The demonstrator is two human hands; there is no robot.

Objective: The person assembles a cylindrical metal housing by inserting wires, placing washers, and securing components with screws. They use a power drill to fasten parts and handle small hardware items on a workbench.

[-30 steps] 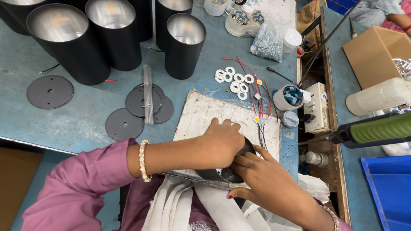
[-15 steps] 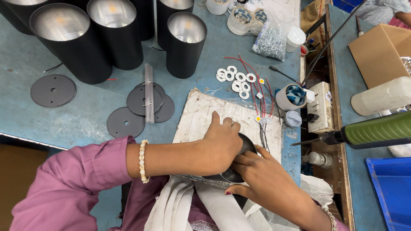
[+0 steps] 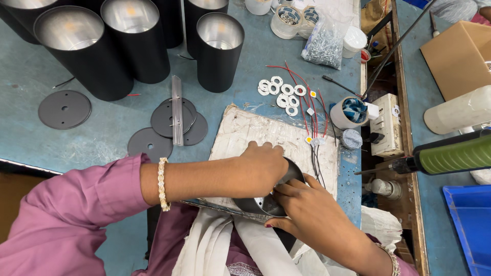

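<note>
Black metal cylinder point(image 3: 273, 202), short and open-ended with a bright inner wall, lies at the near edge of the table on a worn white pad point(image 3: 266, 135), held between both hands. Left hand point(image 3: 261, 166) is clamped over its top and rim, fingers curled down the outside. Right hand point(image 3: 307, 214) closes on it from the near side, fingertips point(image 3: 279, 190) pressed at the rim beside the left knuckles; whether they pinch some small part there cannot be told.

It looks like thin, stiff sheet metal: light, smooth enough to slip, with a rim that could dent, so the best hold is probably across the outer wall.

Just beyond the pad lie red and black wires point(image 3: 312, 117) and white rings point(image 3: 281, 92). Flat dark discs point(image 3: 163, 128) sit toward the left, tall black cylinders point(image 3: 128, 41) stand along the far edge, and a green-handled tool point(image 3: 450, 153) hangs at the right.
</note>
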